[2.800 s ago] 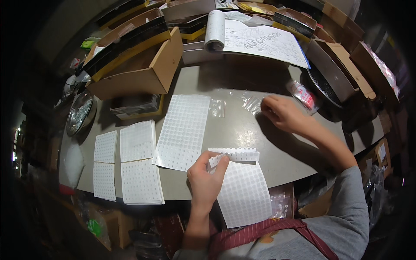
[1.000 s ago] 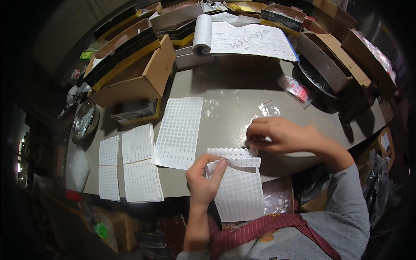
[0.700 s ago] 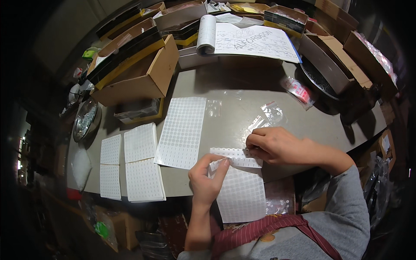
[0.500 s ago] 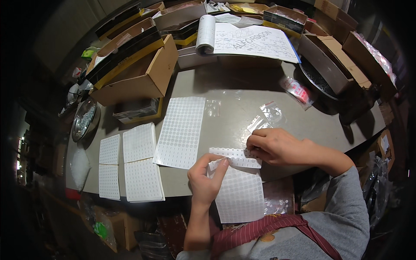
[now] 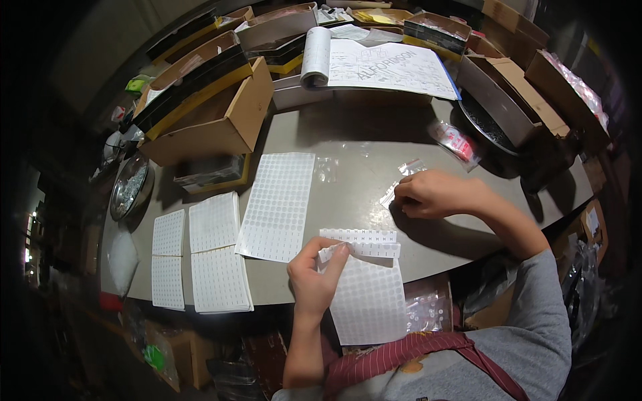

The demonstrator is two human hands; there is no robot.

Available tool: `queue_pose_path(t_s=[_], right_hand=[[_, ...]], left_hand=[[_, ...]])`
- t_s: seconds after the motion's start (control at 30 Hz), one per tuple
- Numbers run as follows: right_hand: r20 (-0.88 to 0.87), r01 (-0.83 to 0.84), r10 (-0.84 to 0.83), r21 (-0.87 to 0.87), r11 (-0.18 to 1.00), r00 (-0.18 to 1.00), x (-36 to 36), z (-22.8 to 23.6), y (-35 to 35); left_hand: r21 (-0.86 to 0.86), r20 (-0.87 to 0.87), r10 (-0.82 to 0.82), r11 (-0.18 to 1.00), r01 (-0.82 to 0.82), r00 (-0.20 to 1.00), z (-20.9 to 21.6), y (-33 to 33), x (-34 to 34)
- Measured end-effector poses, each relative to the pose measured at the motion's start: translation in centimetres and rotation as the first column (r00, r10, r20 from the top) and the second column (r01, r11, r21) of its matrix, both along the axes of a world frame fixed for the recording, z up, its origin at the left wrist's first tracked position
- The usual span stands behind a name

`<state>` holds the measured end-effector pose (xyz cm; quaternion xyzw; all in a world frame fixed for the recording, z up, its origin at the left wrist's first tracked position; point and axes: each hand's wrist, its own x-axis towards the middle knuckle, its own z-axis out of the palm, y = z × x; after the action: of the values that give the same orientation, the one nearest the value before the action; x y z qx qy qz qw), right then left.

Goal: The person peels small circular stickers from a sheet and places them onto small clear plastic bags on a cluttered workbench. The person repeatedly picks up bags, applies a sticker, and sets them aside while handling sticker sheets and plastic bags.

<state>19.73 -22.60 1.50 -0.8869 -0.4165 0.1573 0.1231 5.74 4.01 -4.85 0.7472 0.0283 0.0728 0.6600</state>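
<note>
My left hand (image 5: 314, 274) pinches a white sheet of round stickers (image 5: 369, 301) between thumb and fingers. The sheet's top part is folded over at the table's front edge, and its lower part hangs toward my lap. My right hand (image 5: 435, 194) is raised over the table with its fingertips pinched together; whatever they hold, if anything, is too small to make out. Small clear zip bags (image 5: 410, 167) lie just beyond and beside those fingers, partly covered by them. Another sticker sheet (image 5: 277, 200) lies flat to the left of my left hand.
Two banded stacks of sticker sheets, a thin stack (image 5: 168, 260) and a thicker stack (image 5: 217, 220), lie at the front left. Metal bowls stand at the left (image 5: 131, 187) and right (image 5: 491, 127). Cardboard boxes (image 5: 247, 107) and a paper pad (image 5: 394, 70) line the back.
My right hand has left the sticker sheet and moved up and away, to the small zip bags. My left hand keeps its hold on the sheet.
</note>
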Motion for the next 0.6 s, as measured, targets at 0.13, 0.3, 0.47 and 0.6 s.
queue_pose_path(t_s=[0.13, 0.3, 0.47, 0.6], right_hand=[[0.113, 0.064, -0.059, -0.039, 0.997, 0.992, 0.2, -1.8, 0.5], [0.118, 0.176, -0.191, 0.127, 0.976, 0.975, 1.9, -0.4, -0.4], [-0.122, 0.185, -0.163, 0.200, 0.962, 0.979, 4.2, 1.2, -3.0], [-0.068, 0.116, -0.107, 0.151, 0.982, 0.992, 3.6, 0.2, -2.8]], left_hand=[[-0.062, 0.019, 0.008, 0.998, -0.006, 1.000, -0.1, -0.1, 0.0], [-0.132, 0.055, 0.023, 0.991, -0.016, 0.998, -0.1, 0.0, -0.1], [-0.101, 0.011, 0.020, 0.995, -0.019, 1.000, 0.3, -0.1, -0.2], [-0.101, 0.028, 0.023, 0.995, -0.020, 0.999, 0.0, -0.1, -0.2]])
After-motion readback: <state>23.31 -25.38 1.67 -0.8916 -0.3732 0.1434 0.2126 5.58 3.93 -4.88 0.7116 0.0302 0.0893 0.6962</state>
